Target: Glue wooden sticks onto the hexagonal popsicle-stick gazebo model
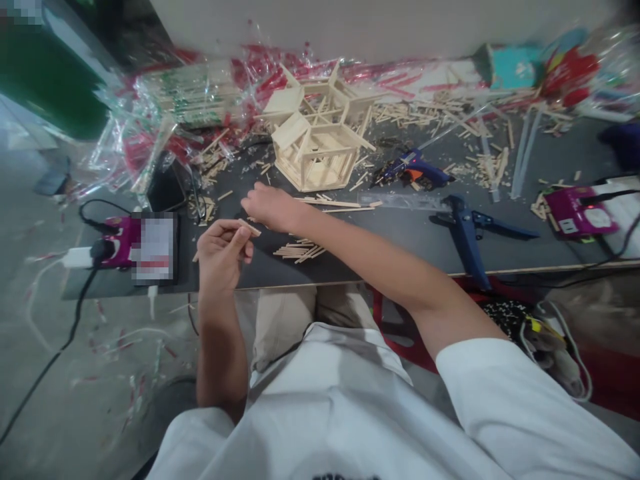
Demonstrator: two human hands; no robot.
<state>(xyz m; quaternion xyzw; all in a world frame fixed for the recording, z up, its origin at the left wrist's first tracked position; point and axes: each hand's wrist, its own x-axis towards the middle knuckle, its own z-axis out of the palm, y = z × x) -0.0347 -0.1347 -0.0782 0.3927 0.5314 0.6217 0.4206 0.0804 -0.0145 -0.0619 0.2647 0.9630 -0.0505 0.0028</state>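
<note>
Wooden stick [251,228] pinched in left hand [223,248], near front edge of desk [415,230]; right hand [270,205] curled, grip unclear.

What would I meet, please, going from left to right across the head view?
Purple box, left hand holding a small wooden piece, right hand, wooden model, glue gun, blue cutter, second purple box.

A dark table [570,150] fronts what seems a pale wall [350,27].
</note>
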